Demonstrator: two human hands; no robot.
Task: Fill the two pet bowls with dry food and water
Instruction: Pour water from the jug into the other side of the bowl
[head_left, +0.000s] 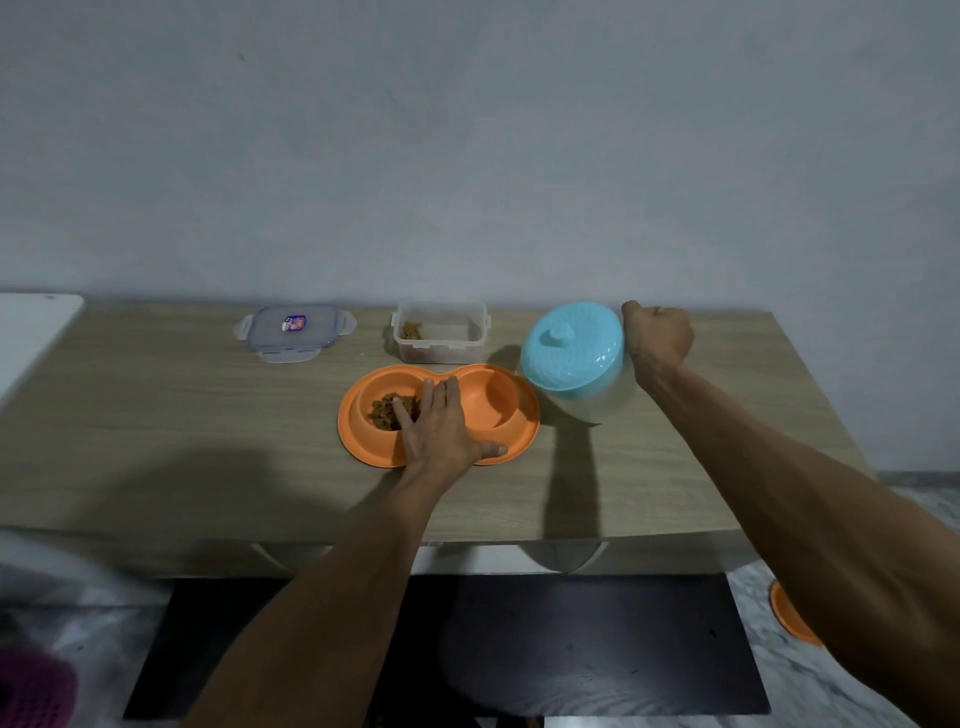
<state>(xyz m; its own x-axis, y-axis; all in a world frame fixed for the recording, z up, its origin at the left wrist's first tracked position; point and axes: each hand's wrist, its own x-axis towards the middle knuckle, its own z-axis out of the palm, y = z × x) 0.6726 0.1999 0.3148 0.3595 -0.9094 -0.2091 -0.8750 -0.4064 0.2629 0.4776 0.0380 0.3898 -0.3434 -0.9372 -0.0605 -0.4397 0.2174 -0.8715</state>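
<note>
L hand (441, 431) flat on double bowl (519, 441).

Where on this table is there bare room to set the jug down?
The widest bare patch lies left of the orange double bowl, in front of the lid. A second lies right of the jug, under the right hand. Between tub, bowl and jug it is crowded.

Left hand (441, 426) flat, palm down, fingers spread forward, thumb out to its right, arm extended. Right hand (658, 332) closed in a fist around a grip, wrist bent, forearm raised and reaching forward.
</note>
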